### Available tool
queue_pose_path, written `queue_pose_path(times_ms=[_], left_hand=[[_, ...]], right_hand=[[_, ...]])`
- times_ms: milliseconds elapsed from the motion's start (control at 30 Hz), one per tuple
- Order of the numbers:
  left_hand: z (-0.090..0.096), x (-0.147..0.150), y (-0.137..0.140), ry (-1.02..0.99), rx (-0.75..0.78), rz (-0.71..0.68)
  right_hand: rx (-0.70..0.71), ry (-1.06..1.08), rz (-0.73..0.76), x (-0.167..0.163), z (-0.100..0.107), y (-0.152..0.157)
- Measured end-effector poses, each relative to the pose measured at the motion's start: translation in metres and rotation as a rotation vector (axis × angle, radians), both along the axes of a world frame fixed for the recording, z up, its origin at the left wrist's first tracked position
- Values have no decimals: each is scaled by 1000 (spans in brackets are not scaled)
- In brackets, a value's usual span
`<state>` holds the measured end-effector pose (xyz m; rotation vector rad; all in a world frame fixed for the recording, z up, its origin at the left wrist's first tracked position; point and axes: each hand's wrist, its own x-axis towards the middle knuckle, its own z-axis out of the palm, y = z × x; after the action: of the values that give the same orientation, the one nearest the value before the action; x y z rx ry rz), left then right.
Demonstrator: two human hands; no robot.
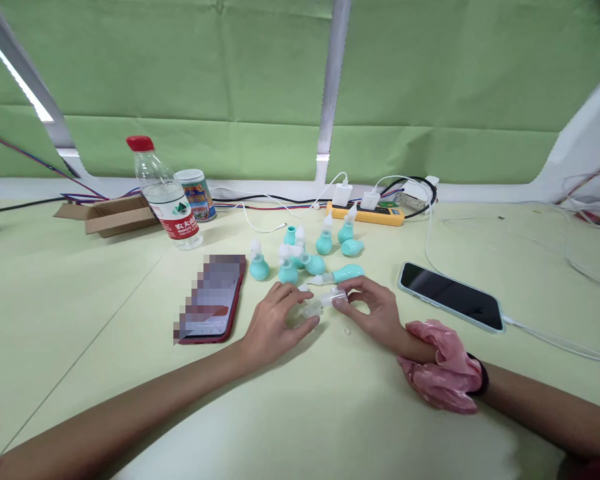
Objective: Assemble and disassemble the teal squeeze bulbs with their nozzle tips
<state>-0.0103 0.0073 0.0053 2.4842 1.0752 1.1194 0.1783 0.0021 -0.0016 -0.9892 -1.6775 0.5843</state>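
My right hand (373, 310) pinches a clear plastic tube (336, 297) between thumb and fingers. Thumb and index finger of my left hand (280, 323) curve round a clear plastic piece (313, 308) at the tube's left end; whether the two parts are joined I cannot tell. Just beyond lies a teal squeeze-bulb nasal aspirator (349, 273) with a clear tip. Several more teal bulbs (259, 267), most with whitish nozzles, stand or lie behind my hands. A small clear ring (347, 331) rests on the table near my right thumb.
A phone in a red case (215, 300) lies left, a charging phone (453, 297) right. Behind stand a water bottle (167, 200), a can (196, 193), an open cardboard box (120, 217) and a yellow power strip (367, 213) with cables. A pink scrunchie (445, 367) circles my right wrist.
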Motion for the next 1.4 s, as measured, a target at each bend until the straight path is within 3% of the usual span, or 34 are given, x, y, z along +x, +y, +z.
queue_pose_path(times_ms=[233,367,500,567,667,733,833,967,1067,1200,1300,1400], left_hand=[[14,2,-4,-65,-64,-209],[18,3,-6,-84,-194,-171],[21,3,-9,-118,-161,-175],[22,3,-9,-156,-153,-155],[22,3,-9,-180,-155,-119],[22,3,-10,-179,-168,-106],[24,2,-11,-157,-191,-104],[28,0,-11,-157,-197,-104],[29,-1,-10,-158,-216,-86],[28,-1,-9,-143,-247,-79],[28,0,-11,-134,-265,-81],[29,0,-13,-131,-252,-89]], right_hand=[[-1,-9,213,-2,-2,-3],[-20,-5,241,-2,1,-6],[52,-135,289,-2,16,-5],[116,-205,239,-2,26,5],[200,-415,22,0,37,33],[218,-766,-59,3,38,50],[198,-1057,-34,11,35,64],[189,-1107,33,24,33,59],[180,-1060,77,33,42,53],[105,-654,72,40,48,59],[26,-379,-19,41,38,70],[-57,-301,-65,39,24,79]])
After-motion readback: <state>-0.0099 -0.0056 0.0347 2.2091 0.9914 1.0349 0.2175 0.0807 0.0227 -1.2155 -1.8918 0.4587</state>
